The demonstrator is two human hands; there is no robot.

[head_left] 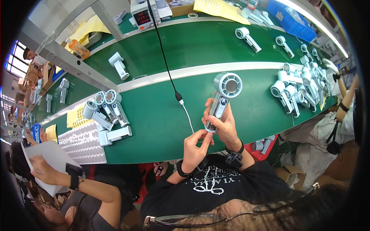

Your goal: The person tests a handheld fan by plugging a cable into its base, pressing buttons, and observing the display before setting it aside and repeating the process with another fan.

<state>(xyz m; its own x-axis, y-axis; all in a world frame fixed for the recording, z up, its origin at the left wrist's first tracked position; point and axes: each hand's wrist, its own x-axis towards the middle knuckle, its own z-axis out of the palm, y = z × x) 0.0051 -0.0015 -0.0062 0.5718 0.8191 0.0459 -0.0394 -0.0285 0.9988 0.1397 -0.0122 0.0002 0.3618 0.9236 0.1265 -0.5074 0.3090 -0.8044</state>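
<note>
A pale blue handheld fan (220, 103) with a round ringed head stands tilted in front of me, over the green bench. My right hand (227, 125) is closed around its handle, thumb on the front near the lower end, where dark inner parts show. At the foot of the handle my left hand (195, 149) is pinched. A white cable (187, 114) runs down into those left fingers from a black connector (178, 96); its tip is hidden by the fingers.
Many similar fans (300, 86) are heaped at right. Several more fans (110, 111) lie left beside a white patterned sheet (83, 143). Behind a pale rail runs a green belt (185, 46) carrying fans. A power meter (143, 15) stands at the back. A co-worker's arm (54, 173) is at lower left.
</note>
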